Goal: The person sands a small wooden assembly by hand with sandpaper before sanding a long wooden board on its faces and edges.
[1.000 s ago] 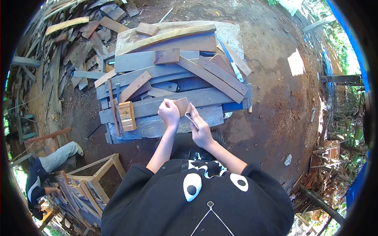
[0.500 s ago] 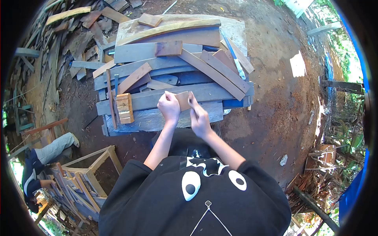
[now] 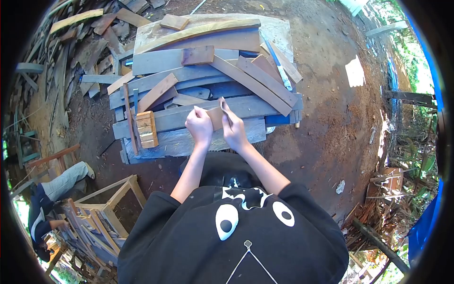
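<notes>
Between my two hands is a small, thin brown sheet [image 3: 216, 118], held above the front of the plank-covered table; its exact kind I cannot make out. My left hand [image 3: 199, 127] is closed in a pinch on its left edge, thumb uppermost. On the opposite edge, my right hand [image 3: 233, 129] grips the sheet with its fingers pressed together, and there the sheet seems to bend upward. Under both hands lies a long grey plank [image 3: 177, 116]. Left of them stands a block of light wooden strips [image 3: 147, 129], beside a narrow brown stick [image 3: 129, 118].
Loose boards [image 3: 253, 85] cross the table's right half, with a white-and-blue brush-like tool [image 3: 279, 64] among them. A short brown block [image 3: 197, 55] rests farther back. Scrap wood [image 3: 61, 71] is heaped at left. Another person [image 3: 47, 208] is beside a wooden frame [image 3: 113, 203] at lower left.
The right hand has shifted left and closer to the left hand, so less of the brown sheet shows between them. The whole view has shifted slightly.
</notes>
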`<state>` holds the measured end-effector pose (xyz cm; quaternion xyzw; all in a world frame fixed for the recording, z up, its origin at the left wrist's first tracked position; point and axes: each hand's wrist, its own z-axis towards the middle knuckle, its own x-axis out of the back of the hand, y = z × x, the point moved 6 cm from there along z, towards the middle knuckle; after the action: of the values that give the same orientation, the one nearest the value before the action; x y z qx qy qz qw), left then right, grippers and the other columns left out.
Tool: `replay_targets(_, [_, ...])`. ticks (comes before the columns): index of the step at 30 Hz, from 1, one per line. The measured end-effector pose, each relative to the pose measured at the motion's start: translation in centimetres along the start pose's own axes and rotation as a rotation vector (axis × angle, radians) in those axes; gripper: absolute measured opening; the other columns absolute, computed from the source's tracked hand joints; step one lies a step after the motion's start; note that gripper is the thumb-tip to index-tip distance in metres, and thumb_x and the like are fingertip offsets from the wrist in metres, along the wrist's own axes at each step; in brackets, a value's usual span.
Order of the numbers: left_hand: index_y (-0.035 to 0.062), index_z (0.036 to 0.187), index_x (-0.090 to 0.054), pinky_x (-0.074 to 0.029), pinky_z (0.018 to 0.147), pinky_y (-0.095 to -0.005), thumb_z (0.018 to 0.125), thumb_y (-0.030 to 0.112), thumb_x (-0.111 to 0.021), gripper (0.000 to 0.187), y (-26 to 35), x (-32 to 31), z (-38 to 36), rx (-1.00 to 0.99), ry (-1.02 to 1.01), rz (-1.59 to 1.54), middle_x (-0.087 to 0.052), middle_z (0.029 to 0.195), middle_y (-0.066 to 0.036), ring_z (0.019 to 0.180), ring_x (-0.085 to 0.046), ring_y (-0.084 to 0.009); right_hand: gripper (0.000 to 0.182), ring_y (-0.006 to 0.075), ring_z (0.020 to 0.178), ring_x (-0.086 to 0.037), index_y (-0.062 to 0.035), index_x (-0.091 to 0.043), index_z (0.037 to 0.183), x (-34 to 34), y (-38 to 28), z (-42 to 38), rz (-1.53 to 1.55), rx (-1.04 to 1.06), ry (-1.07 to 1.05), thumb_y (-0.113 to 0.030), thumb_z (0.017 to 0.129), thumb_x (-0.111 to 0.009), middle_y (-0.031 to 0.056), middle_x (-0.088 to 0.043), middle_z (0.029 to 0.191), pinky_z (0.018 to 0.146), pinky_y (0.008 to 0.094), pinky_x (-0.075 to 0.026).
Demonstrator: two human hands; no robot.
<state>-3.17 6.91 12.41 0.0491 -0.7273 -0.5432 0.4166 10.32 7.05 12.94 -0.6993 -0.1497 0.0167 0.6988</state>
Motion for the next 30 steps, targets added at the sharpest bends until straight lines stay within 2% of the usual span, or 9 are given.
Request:
replay_targets(1, [-0.0040,0.065,-0.060,-0.043,0.053,-0.0389,0.086,0.013,-0.043,0.032,0.0,0.1,0.0,0.006,-0.017,0.017,-0.056,0.057,-0.021,0.055,-0.058,-0.0338,0.041,0.0245,0.124,-0.036,0.0052,-0.034,0.128,-0.4,0.6,0.4,0.039,-0.083,-0.004,0.001,0.088,-0.037,0.0181,-0.037,0.133,0.099,0.0288,-0.029])
replay_targets(8, [-0.0034,0.065,-0.060,-0.044,0.053,-0.0388,0.086,0.013,-0.043,0.032,0.1,0.3,-0.2,-0.027,-0.018,-0.038,-0.058,0.059,-0.020,0.057,-0.059,-0.0347,0.051,0.0252,0.127,-0.031,0.0025,-0.031,0.131,0.3,-2.0,-5.5,-0.023,0.072,-0.003,0.011,0.081,-0.035,0.0191,-0.031,0.136,0.102,0.0303,-0.025])
replay_targets(12, [-0.0038,0.064,-0.059,-0.043,0.051,-0.0384,0.086,0.013,-0.043,0.032,0.3,0.3,-0.2,-0.026,-0.023,-0.012,-0.057,0.058,-0.021,0.055,-0.059,-0.0341,0.043,0.0209,0.124,-0.034,0.0046,-0.033,0.129,-0.5,0.4,-0.7,0.101,-0.087,0.053,0.004,0.086,-0.038,0.0185,-0.035,0.134,0.100,0.0278,-0.027])
replay_targets(13, [-0.0040,0.064,-0.059,-0.042,0.050,-0.0384,0.086,0.013,-0.044,0.032,0.4,0.4,-0.1,-0.021,-0.019,-0.009,-0.057,0.058,-0.021,0.054,-0.058,-0.0338,0.044,0.0258,0.124,-0.035,0.0023,-0.031,0.131,-0.4,0.4,-1.3,0.067,-0.025,0.053,0.001,0.087,-0.036,0.0143,-0.034,0.136,0.099,0.0301,-0.030])
replay_targets(17, [-0.0045,0.063,-0.058,-0.040,0.048,-0.0387,0.086,0.013,-0.044,0.031,0.4,0.5,-0.5,-0.014,0.001,-0.013,-0.055,0.055,-0.020,0.051,-0.057,-0.0327,0.052,0.0281,0.126,-0.032,0.0031,-0.029,0.132,0.5,-0.6,-6.4,-0.013,0.062,-0.015,0.012,0.081,-0.038,0.0220,-0.033,0.134,0.102,0.0320,-0.026])
replay_targets(24, [-0.0048,0.063,-0.058,-0.041,0.049,-0.0393,0.085,0.011,-0.045,0.030,0.0,0.2,0.0,-0.022,-0.003,-0.028,-0.055,0.056,-0.020,0.052,-0.057,-0.0335,0.049,0.0273,0.123,-0.037,-0.0001,-0.028,0.133,-0.7,0.3,0.8,-0.022,0.040,0.049,0.005,0.085,-0.036,0.0186,-0.035,0.134,0.100,0.0311,-0.030])
replay_targets(25, [-0.0045,0.064,-0.059,-0.041,0.050,-0.0387,0.086,0.013,-0.044,0.031,0.0,0.4,-0.2,-0.019,-0.002,-0.028,-0.056,0.056,-0.020,0.053,-0.058,-0.0322,0.042,0.0246,0.125,-0.033,0.0055,-0.036,0.127,-0.4,-0.3,0.1,0.052,-0.013,0.082,0.005,0.085,-0.037,0.0197,-0.036,0.134,0.101,0.0302,-0.027])
replay_targets(27, [-0.0041,0.066,-0.061,-0.042,0.052,-0.0374,0.087,0.016,-0.042,0.035,0.2,0.6,-0.6,-0.008,0.009,-0.037,-0.058,0.058,-0.020,0.054,-0.059,-0.0294,0.042,0.0254,0.126,-0.033,0.0050,-0.036,0.127,0.1,-1.1,-2.7,0.002,0.037,0.059,0.005,0.085,-0.037,0.0196,-0.035,0.134,0.101,0.0303,-0.026])
replay_targets(30, [-0.0050,0.062,-0.056,-0.042,0.050,-0.0398,0.085,0.012,-0.045,0.031,-0.2,0.1,-0.2,-0.014,0.017,-0.053,-0.056,0.057,-0.021,0.054,-0.058,-0.0348,0.043,0.0258,0.126,-0.032,0.0038,-0.035,0.128,0.4,-1.3,-4.9,-0.058,0.065,0.028,0.005,0.085,-0.037,0.0195,-0.035,0.134,0.102,0.0305,-0.026])
